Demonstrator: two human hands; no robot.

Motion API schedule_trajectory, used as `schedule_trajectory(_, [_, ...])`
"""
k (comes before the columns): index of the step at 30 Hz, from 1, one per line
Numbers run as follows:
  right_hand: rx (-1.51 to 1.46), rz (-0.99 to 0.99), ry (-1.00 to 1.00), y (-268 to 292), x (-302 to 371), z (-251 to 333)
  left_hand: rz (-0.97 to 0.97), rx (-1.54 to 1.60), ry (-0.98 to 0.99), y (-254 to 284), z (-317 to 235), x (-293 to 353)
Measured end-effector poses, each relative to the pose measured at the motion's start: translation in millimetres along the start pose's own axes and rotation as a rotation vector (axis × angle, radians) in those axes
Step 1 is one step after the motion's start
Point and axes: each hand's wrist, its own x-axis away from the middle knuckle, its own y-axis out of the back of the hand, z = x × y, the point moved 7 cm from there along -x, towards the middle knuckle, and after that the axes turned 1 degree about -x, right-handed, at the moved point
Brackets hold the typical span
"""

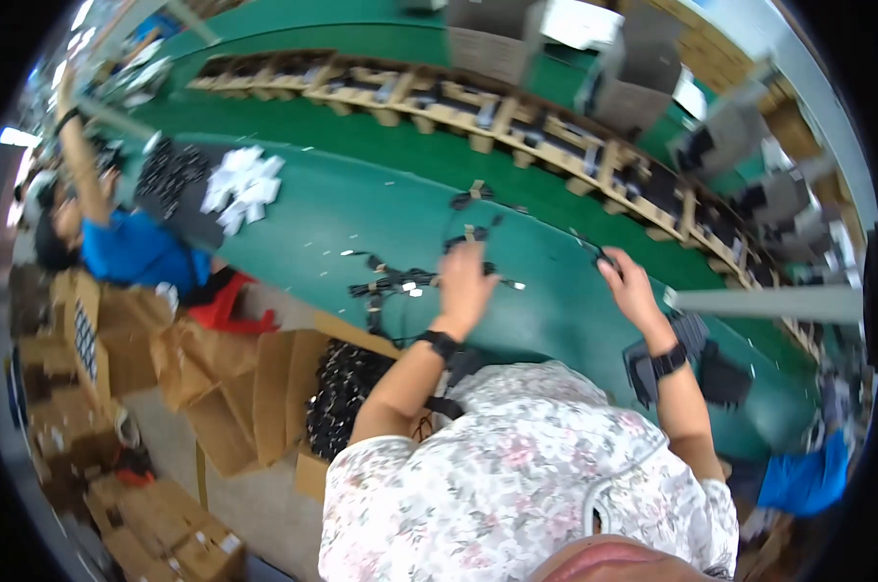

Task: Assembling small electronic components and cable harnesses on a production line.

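Observation:
My left hand (466, 283) lies palm down at the pile of black cables (395, 282) on the green work surface. Its thumb stands apart, and the fingertips reach a tied black cable bundle (472, 235); the fingers are slightly blurred. Another tied cable bundle (475, 195) rests farther out. In my right hand (631, 289), thumb and fingers pinch a slim black cable-like piece (601, 254) with a thin end pointing away; its exact kind is too small to make out.
Beyond the bench, a green conveyor carries a row of cardboard trays (449, 105). Grey bins (497, 39) stand behind it. A metal post (769, 303) and dark trays (686, 354) are at right. An open carton of black parts (347, 393) sits at left, near a co-worker in blue (133, 247).

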Motion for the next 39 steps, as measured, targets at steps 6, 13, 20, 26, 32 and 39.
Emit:
schedule_trajectory(6, [0.193,-0.335,0.111,66,-65,-21,0.011,-0.325,-0.070,-32,57,25])
schedule_trajectory(13, [0.325,-0.055,-0.346,89,-152,-57,-0.053,-0.308,-0.082,-36,57,23])
schedule_trajectory(20, [0.878,0.310,0.379,43,-212,-47,-0.011,-0.298,0.021,-28,70,32])
schedule_trajectory(26, [0.740,-0.413,-0.146,56,-243,-161,-0.024,-0.219,-0.043,-38,57,16])
schedule_trajectory(32, [0.371,-0.680,-0.204,29,-222,-134,-0.029,-0.245,-0.006,-28,62,18])
schedule_trajectory(39, [0.674,-0.511,0.055,34,-193,-95,-0.025,-0.253,0.000,-29,62,23])
